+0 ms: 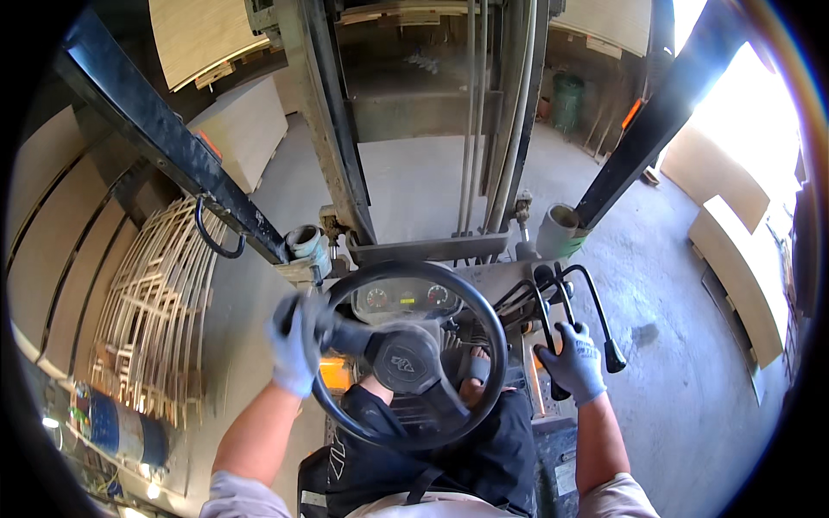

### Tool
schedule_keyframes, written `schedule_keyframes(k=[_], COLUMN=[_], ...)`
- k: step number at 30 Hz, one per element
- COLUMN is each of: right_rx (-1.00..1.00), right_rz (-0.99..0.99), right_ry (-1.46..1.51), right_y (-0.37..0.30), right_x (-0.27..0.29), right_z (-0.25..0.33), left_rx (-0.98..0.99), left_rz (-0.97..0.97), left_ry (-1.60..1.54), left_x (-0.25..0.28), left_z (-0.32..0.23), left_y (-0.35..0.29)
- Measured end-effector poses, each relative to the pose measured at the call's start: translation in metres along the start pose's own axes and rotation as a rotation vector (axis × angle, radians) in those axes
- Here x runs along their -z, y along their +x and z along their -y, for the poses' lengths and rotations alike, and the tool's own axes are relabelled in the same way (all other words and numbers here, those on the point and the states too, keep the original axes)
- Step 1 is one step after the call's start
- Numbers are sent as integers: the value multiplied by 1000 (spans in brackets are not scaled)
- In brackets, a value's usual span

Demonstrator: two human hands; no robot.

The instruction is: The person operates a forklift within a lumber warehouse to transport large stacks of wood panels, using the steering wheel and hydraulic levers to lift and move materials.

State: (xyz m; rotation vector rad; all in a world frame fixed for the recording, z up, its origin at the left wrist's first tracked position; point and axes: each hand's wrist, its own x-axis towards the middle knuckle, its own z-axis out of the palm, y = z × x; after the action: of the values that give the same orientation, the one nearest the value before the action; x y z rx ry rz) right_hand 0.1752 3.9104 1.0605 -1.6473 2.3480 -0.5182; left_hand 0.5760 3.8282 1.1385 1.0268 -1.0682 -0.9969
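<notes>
My left hand [296, 345], in a grey work glove with dark finger coating, is closed at the left side of a black steering wheel [494, 345]. Motion blurs that hand and the wheel's spokes, and a dark knob-like shape shows at its fingers. To the right, my gloved right hand [574, 361] is closed on a black control lever [544, 315], one of several bent levers with dark grips. Behind the wheel sits a dashboard [408, 298] with round gauges and a small lit display. My feet rest near the pedals below, one in a grey sandal.
Ahead rises a forklift mast [324, 121] with rails and hoses, between two black cab posts [164, 138]. Stacked boards [237, 129] stand ahead left; wooden slat frames [155, 311] lie left, near a blue drum [117, 427]. More boards [743, 276] lie right. A green bin [566, 102] stands far right.
</notes>
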Motion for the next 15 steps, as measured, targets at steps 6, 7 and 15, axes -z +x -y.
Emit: schedule_keyframes(k=[6, 7, 15], right_rx=[-21, -20, 5], right_rz=[86, 79, 21], right_ry=[153, 145, 168], right_y=[53, 61, 135], right_x=[0, 0, -1], right_z=[-12, -10, -29], left_rx=[27, 7, -319], left_rz=[326, 432, 877], left_ry=[192, 288, 366], left_x=[-10, -33, -227], left_z=[38, 33, 74], left_y=[-96, -96, -4])
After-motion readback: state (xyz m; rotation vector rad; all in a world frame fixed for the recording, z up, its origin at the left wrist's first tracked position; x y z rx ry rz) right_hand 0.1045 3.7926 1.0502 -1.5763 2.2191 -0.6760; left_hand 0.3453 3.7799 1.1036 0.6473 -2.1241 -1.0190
